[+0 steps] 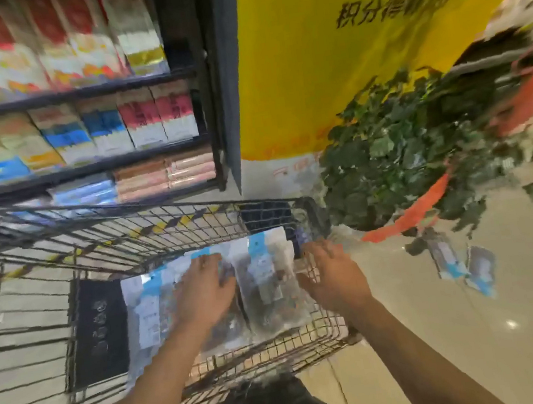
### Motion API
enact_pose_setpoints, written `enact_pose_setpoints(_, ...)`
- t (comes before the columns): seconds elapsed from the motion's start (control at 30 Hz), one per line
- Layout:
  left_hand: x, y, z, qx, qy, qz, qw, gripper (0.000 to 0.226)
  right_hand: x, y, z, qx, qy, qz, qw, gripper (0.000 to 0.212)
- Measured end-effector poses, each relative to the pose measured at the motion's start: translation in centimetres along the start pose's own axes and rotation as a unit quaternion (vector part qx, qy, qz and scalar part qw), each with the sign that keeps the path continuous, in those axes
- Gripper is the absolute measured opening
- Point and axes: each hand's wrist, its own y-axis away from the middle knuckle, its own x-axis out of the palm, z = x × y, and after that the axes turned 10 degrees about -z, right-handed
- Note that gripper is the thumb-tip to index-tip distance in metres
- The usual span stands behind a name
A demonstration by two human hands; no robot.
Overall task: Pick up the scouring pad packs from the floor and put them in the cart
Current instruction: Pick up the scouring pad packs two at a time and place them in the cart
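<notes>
Several packs in cart, apparently under left hand.

A shop, plainly a supermarket aisle: dark metal shelving stacked with rows of colourful boxed goods, a black wire shopping cart on glossy pale floor tiles, a big yellow printed banner overhead.

The cart's wire wall stands right under the right hand's fingers. Bare floor lies open right of them.
</notes>
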Motion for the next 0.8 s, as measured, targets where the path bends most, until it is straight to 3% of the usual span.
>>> enact_pose_setpoints(0.13, -2.5, 0.1, -7.0, 0.130, -0.076, 0.018, 0.988, 0.072, -7.4, 4.7, -4.1, 0.051, 0.038, -0.084, 0.994, 0.074)
enact_pose_setpoints(0.37, -0.4, 6.5, -24.1, 0.358, -0.167, 0.014, 0.919, 0.080, -14.1, 14.7, -15.5, 0.204, 0.040, -0.170, 0.963, 0.092)
enact_pose_setpoints(0.67, 11.5, 16.9, -44.2, 0.467, -0.213, 0.037, 0.858, 0.092, -16.6, 29.5, -35.7, 0.353, 0.024, -0.199, 0.914, 0.095)
enact_pose_setpoints(0.8, 15.8, 20.5, -52.0, 0.495, -0.215, 0.053, 0.840, 0.070, -18.0, 34.2, -42.9, 0.386, 0.029, -0.199, 0.900, 0.082)
